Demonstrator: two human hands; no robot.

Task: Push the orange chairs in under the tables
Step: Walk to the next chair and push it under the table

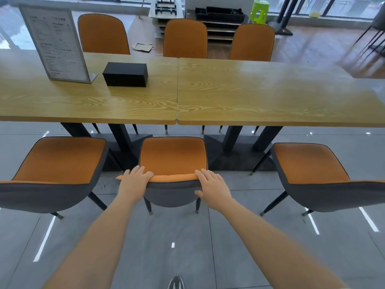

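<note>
Partly, gripping hands (134,180) hide the chair (173,155) rim.

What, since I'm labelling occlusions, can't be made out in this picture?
Head view:
- Print on the clear acrylic menu stand: blurred, too small.
- Seats of the three far orange chairs: hidden by the wooden tables.
- Left orange chair, right orange chair: cut off by frame edges.
- Middle orange chair's front legs: hidden by its seat.

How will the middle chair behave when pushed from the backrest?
The chair probably slides easily: thin legs on glossy tile. With left hand and right hand high on the backrest, it may tip forward if a leg catches.
</note>
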